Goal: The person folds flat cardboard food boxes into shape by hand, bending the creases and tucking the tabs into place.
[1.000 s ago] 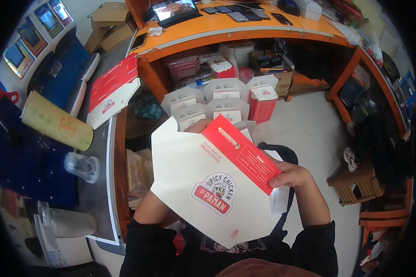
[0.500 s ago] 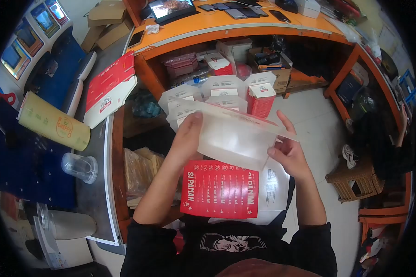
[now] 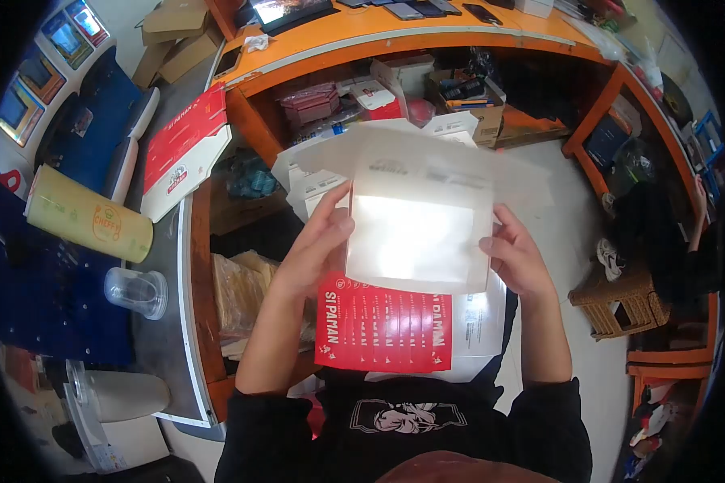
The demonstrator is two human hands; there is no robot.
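Note:
Between my two hands is a white cardboard food box (image 3: 419,241), its glossy inside facing me and its side walls raised. My left hand (image 3: 324,241) grips the left wall, and my right hand (image 3: 517,253) pinches the right wall. The far flap of the box is blurred. Below it, on my lap, lie red printed box blanks (image 3: 385,334) in an overlapping stack marked "SI PAMAN". White printed card (image 3: 477,326) shows at the stack's right side. Behind the held box, several white boxes (image 3: 318,185) are partly hidden.
An orange desk (image 3: 298,60) carries phones and a tablet. On the grey side counter lie a flat red-and-white box (image 3: 187,145), a yellow cup roll (image 3: 93,213) and a clear plastic cup (image 3: 137,291). A wicker stool (image 3: 620,310) stands right, with a person nearby.
The box has turned so its inside faces me more squarely, its walls now upright. My right hand has moved lower on its side, and the far flap has swung up.

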